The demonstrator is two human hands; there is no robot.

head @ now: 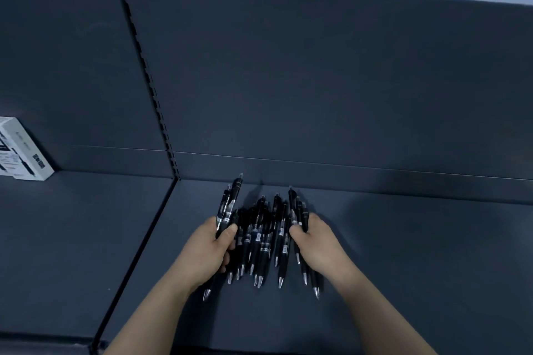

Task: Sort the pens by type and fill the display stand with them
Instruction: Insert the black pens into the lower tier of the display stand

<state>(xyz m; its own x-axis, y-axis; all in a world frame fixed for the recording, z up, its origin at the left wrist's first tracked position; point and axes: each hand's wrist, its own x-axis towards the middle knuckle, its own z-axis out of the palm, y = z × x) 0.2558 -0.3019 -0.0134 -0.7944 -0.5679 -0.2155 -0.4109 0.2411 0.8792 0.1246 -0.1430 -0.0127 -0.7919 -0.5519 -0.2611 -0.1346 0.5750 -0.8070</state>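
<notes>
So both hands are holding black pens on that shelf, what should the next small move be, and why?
Probably bring the left hand and right hand together to square the pens into one bundle. Each hand grips a few, while more lie loose between them on the shelf, tips roughly toward the person. No display stand is in view.

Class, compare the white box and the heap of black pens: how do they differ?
The white box is one pale block; the pens are many thin black sticks. The box sits untouched at far left; the pens lie mid-shelf, gripped by the left hand and right hand. Both rest on the dark shelf.
</notes>
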